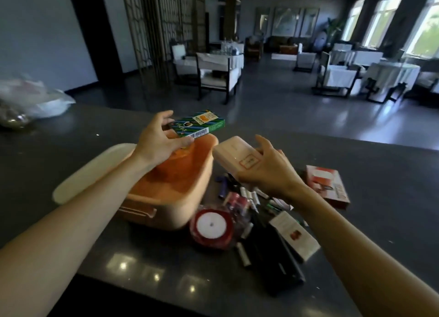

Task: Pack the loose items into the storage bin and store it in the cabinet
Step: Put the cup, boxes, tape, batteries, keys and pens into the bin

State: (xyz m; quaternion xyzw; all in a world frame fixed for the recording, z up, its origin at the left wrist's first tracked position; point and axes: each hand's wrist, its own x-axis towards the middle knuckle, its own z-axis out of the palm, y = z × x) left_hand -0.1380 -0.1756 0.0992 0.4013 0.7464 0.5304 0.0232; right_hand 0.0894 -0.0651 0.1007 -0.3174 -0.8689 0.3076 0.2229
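Note:
An open peach storage bin (190,188) stands on the dark counter (380,174). Its cream lid (95,171) lies flat to the left of it. Above the bin's far rim my left hand (159,141) holds a green box (202,123). My right hand (266,167) grips a pale pink box (234,154) just right of the bin's rim. Loose items lie to the right of the bin: a red ribbon spool (211,226), a red and white box (327,186), a white box (294,236), a black case (273,257) and several pens and small tubes (247,198).
A clear plastic bag (28,100) with things in it sits at the counter's far left. Beyond the counter is a dining room with white-covered tables and chairs (218,74). The counter's near edge runs just under my forearms.

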